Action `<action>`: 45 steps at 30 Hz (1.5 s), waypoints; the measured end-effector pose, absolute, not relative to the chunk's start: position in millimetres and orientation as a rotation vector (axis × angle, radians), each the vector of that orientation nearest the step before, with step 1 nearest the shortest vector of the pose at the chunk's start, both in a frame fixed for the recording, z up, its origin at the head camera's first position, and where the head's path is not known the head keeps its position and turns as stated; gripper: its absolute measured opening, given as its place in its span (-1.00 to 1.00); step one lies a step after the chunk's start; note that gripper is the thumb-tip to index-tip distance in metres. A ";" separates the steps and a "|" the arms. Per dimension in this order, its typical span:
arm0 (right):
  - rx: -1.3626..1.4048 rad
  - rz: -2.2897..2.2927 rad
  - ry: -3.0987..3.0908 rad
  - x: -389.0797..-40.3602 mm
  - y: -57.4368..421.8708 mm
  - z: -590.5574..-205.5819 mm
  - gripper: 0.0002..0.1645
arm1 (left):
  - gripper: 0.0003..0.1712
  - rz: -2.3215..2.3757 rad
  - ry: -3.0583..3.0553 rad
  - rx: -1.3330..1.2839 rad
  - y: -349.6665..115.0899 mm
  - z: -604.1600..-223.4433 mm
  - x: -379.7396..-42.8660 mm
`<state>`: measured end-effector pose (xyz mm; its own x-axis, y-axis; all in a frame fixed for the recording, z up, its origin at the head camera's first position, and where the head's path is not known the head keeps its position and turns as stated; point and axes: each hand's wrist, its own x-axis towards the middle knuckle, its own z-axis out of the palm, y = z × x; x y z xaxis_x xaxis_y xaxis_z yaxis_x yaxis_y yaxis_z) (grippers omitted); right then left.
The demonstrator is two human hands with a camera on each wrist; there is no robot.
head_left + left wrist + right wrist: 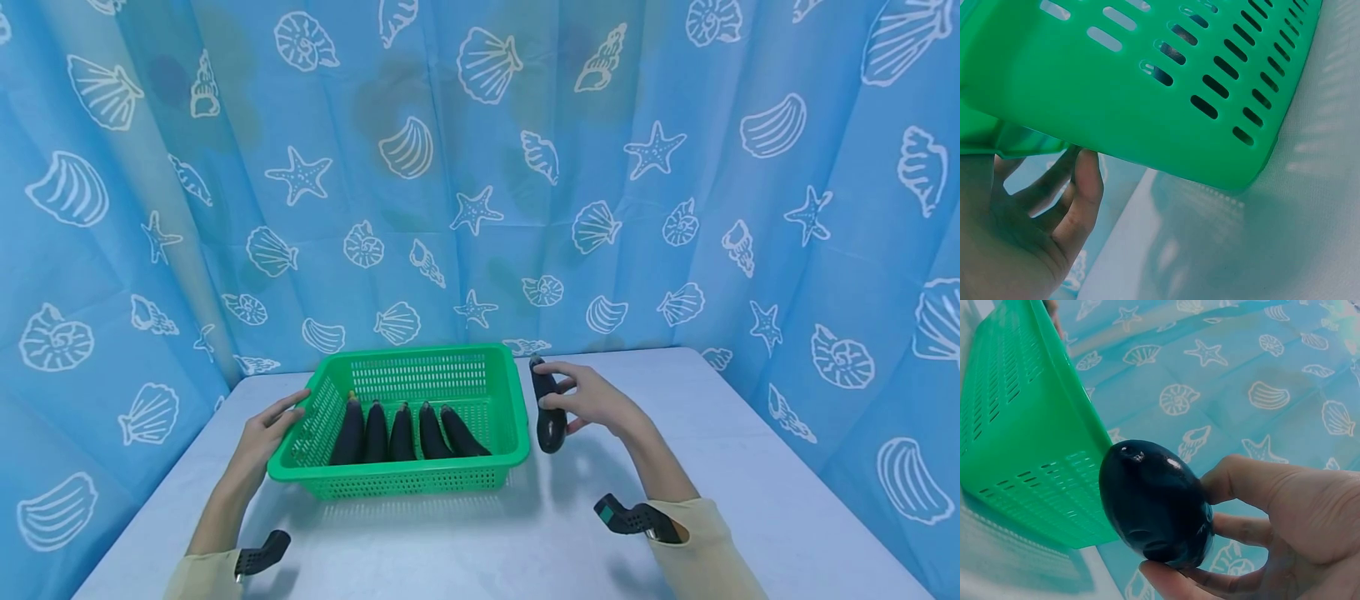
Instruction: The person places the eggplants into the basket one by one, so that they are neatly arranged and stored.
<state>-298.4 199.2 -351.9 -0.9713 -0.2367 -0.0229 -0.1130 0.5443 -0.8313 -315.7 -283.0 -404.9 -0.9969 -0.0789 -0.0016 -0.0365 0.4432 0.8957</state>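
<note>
A dark, glossy eggplant hangs in my right hand, just right of the basket and above the table. Thumb and fingers pinch it around its sides; in the right wrist view its rounded end faces the camera. My left hand holds the left rim of the green plastic basket. The left wrist view has those fingers at the edge of the rim, partly hidden by it. Inside the basket, several eggplants lie side by side, stems toward the back.
The basket stands on a table with a white cloth. A blue curtain with shell and starfish prints hangs behind the table and along both sides. Black wrist-worn devices stick out from the sleeves.
</note>
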 end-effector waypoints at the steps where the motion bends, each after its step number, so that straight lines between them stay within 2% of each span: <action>1: -0.304 -1.414 2.643 -298.7 198.9 -351.4 -0.29 | -0.33 -1.634 -2.634 0.103 -283.1 -405.0 -315.6; 45: -0.409 -1.427 2.645 -306.6 160.9 -334.0 -0.31 | -0.30 -1.660 -2.630 0.104 -284.5 -403.4 -317.2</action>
